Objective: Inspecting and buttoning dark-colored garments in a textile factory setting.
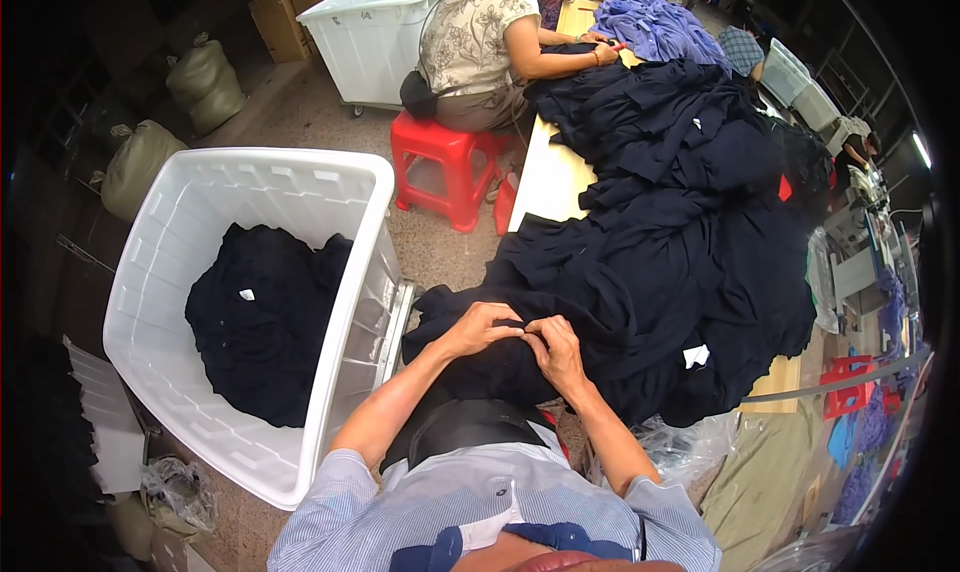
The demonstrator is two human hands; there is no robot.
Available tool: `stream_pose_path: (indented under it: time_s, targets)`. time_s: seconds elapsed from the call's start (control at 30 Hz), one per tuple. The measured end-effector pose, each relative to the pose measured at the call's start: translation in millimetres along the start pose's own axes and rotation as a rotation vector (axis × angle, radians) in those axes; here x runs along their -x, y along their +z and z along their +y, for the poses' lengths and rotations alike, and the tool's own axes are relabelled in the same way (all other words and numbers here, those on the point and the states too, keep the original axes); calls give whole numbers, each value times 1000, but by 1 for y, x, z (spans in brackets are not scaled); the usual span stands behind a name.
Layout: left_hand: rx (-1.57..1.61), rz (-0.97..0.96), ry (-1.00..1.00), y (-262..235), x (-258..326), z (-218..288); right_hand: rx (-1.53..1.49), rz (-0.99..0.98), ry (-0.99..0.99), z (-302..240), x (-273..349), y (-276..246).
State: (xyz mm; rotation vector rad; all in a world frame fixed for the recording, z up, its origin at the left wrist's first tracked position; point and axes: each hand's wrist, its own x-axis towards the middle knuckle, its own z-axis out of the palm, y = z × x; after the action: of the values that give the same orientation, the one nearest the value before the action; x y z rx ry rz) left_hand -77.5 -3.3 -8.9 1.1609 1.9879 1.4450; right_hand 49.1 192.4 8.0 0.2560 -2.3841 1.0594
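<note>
A big heap of dark navy garments covers the table in front of me and hangs over its near edge. My left hand pinches a fold of this dark cloth, its fingers pressed together. Close by on the right, my right hand grips the same cloth between thumb and fingers, the two sets of fingertips almost meeting. Whether a small tool or thread sits between them is too small to tell. White tags show on the heap, one lying right of my right hand.
At my left stands a white wheeled bin with dark garments inside. Beyond it a person sits on a red stool by another white bin. Purple garments lie at the table's far end. Sacks stand far left.
</note>
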Motion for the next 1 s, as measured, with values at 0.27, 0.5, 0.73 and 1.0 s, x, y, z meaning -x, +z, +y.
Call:
stream_pose_path:
  time_s: [0.27,0.5,0.73,1.0]
  targets:
    - [-15,199,52,23,7,-3,-28,51,142,-2,2,7]
    - [-19,406,88,41,9,1,-70,121,260,-3,5,18]
    - [-343,435,183,49,6,10,-133,131,326,-4,4,18]
    - [-466,436,257,51,-3,18,-190,209,376,-2,4,21]
